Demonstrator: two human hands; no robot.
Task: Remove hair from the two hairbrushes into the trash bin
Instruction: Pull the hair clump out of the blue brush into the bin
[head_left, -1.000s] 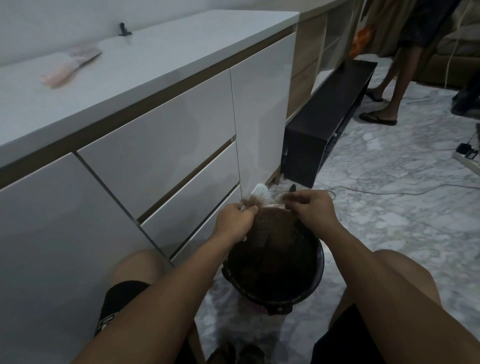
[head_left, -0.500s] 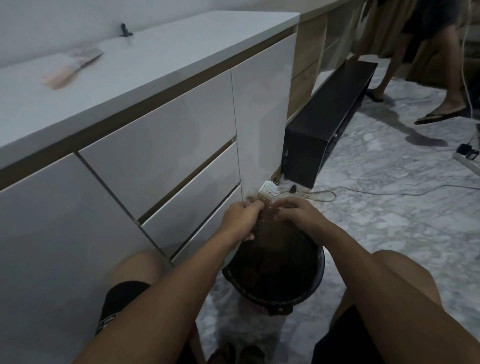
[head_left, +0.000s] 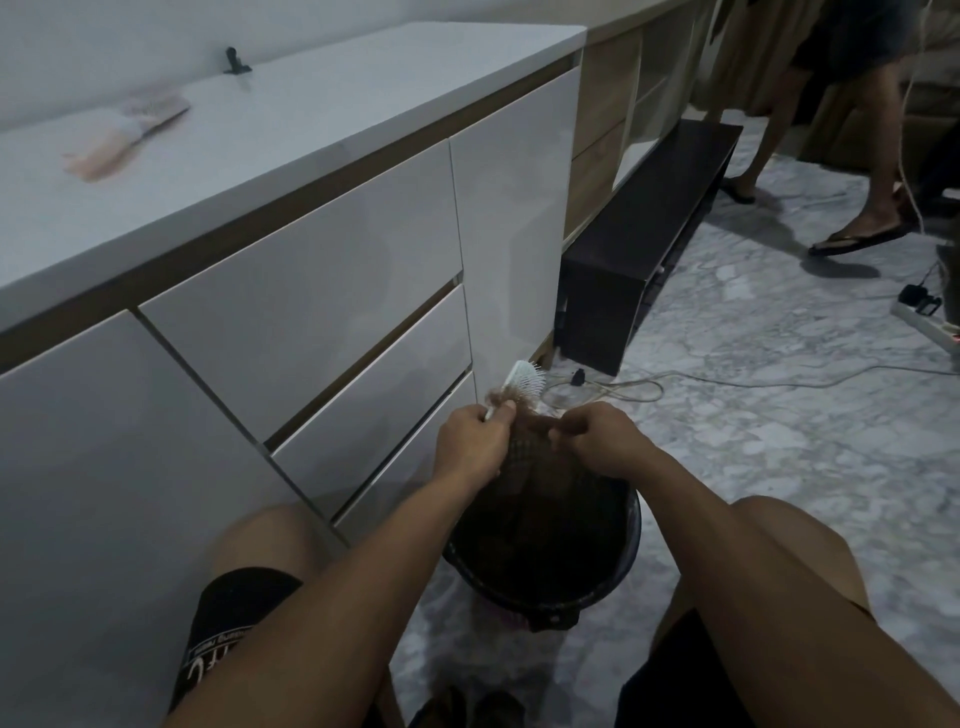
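Black trash bin (head_left: 621, 566), brown hair (head_left: 524, 410) above

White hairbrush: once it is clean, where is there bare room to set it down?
Free: the countertop between the pink hairbrush and its right edge; the marble floor right of the trash bin. Crowded: the cable beyond the bin.

The trash bin (head_left: 545, 545) stands on the floor (head_left: 779, 415) between the person's knees, just right of the drawers (head_left: 311, 322). Above its far rim the left hand (head_left: 470, 447) holds a hairbrush (head_left: 524, 382), with the right hand (head_left: 597, 441) just to its right. A second hairbrush (head_left: 130, 135) lies on the worktop (head_left: 322, 114) at far left, with a clip (head_left: 234, 60) behind it. Beyond the bin lies a cable (head_left: 727, 382); a low bench (head_left: 649, 234) stands farther off, and a power strip (head_left: 924, 317) lies at far right.
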